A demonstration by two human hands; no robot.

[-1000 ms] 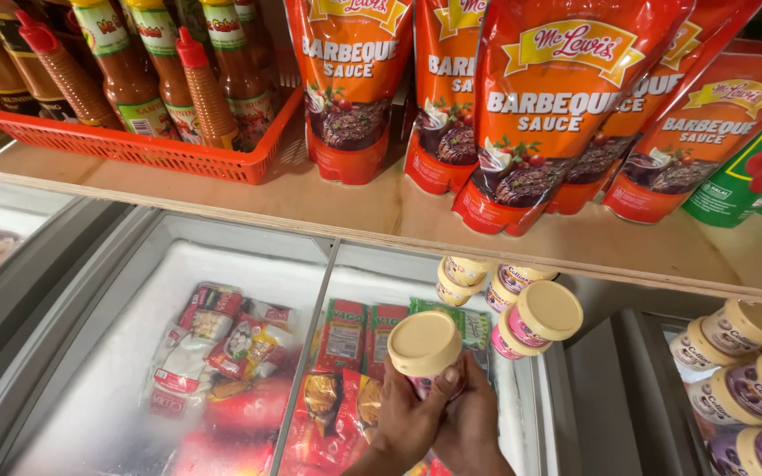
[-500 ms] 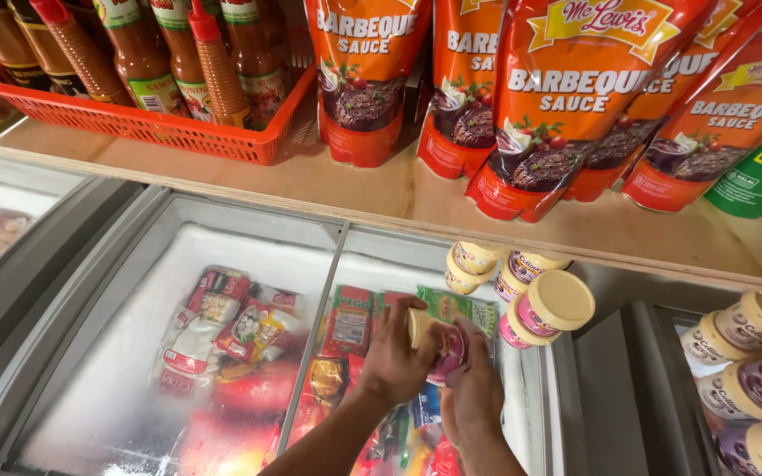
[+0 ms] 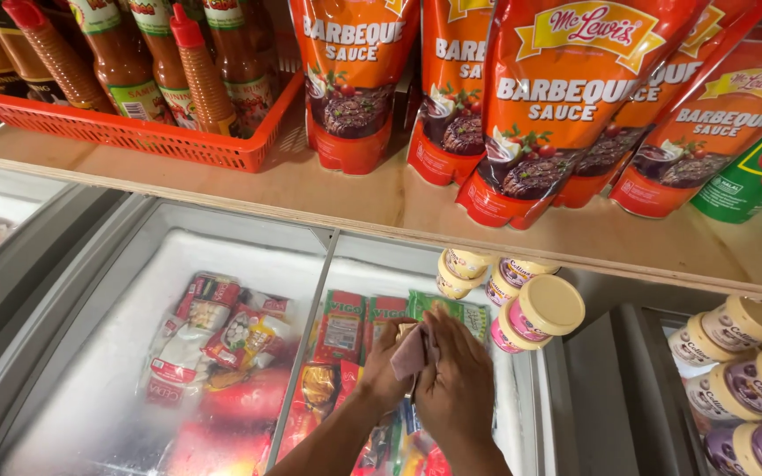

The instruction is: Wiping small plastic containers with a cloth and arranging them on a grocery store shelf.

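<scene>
Down inside the chest freezer, both hands have lowered the cream-lidded pink ice-cream tub; left hand and right hand close around it, similar tubs at two o'clock.

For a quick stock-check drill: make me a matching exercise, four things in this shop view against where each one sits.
Things:
1. Sauce bottles
2. Barbecue sauce pouches
3. Pink tub
4. Cream-lidded tubs

Places:
A. Stacked at the right end of the open freezer
B. Standing upright on the wooden shelf
C. In the red basket
D. Between the left hand and right hand, down in the freezer

Pairs: 1-C, 2-B, 3-D, 4-A
</scene>
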